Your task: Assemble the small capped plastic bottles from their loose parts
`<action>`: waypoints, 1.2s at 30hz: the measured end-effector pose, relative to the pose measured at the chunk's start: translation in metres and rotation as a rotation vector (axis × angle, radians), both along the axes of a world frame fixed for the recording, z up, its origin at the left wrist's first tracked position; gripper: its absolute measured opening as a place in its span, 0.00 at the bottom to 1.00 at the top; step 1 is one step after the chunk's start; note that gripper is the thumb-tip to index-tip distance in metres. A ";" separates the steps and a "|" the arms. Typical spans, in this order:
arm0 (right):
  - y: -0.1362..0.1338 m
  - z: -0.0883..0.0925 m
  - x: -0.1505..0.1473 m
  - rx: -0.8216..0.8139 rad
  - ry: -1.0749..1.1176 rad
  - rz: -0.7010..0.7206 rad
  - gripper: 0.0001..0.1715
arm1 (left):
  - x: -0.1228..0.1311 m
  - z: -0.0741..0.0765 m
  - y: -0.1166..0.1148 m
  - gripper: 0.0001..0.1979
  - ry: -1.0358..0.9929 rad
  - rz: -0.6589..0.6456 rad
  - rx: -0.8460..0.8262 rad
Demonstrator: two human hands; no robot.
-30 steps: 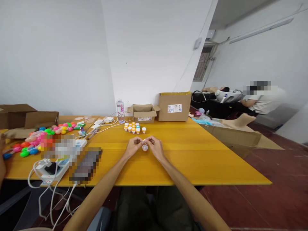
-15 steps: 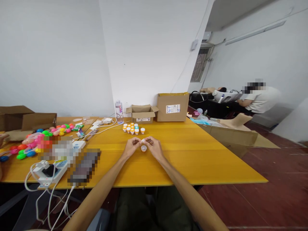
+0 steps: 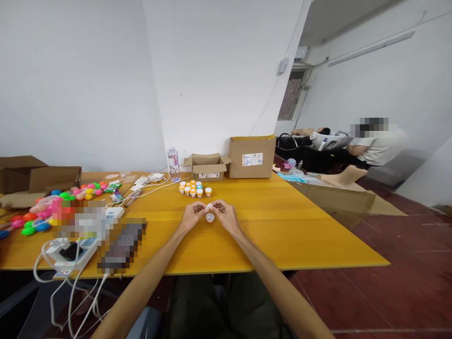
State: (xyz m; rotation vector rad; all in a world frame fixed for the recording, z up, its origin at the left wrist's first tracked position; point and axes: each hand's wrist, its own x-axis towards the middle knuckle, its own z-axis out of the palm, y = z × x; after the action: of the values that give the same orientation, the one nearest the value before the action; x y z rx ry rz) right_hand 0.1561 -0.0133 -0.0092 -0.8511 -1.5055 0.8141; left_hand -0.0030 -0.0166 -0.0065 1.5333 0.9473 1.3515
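Note:
My left hand (image 3: pixel 193 214) and my right hand (image 3: pixel 225 214) meet over the wooden table, fingertips pinched on one small white piece (image 3: pixel 209 206) between them. The piece is too small to make out well. Just below the fingertips, a small round open cup (image 3: pixel 210 218) rests on the table. Beyond my hands stands a cluster of several small jars (image 3: pixel 192 192) with white and orange tops, one of them teal. A single jar (image 3: pixel 208 192) is a little to the right of that group.
At the back are a water bottle (image 3: pixel 173 165), an open small carton (image 3: pixel 206 169) and a larger cardboard box (image 3: pixel 252 157). Colourful balls (image 3: pixel 43 214), a power strip (image 3: pixel 84 249) with cables and a phone (image 3: pixel 123 246) lie left. A seated person (image 3: pixel 377 146) is far right.
The whole view has shifted very slightly. Both hands keep their pinch on the small white piece, with little visible movement.

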 end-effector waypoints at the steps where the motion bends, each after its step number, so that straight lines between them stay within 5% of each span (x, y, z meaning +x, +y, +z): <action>1: 0.000 0.000 0.000 -0.001 0.001 -0.001 0.09 | 0.000 0.000 0.000 0.12 0.002 0.003 -0.003; 36: -0.001 -0.003 -0.004 0.006 0.010 -0.051 0.09 | -0.001 0.003 -0.002 0.12 0.020 0.005 -0.003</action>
State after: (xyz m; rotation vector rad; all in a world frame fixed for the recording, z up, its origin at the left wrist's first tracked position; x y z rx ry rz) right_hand 0.1519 -0.0141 -0.0123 -0.8764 -1.4704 0.7746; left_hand -0.0041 -0.0188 -0.0035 1.5458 0.9659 1.3394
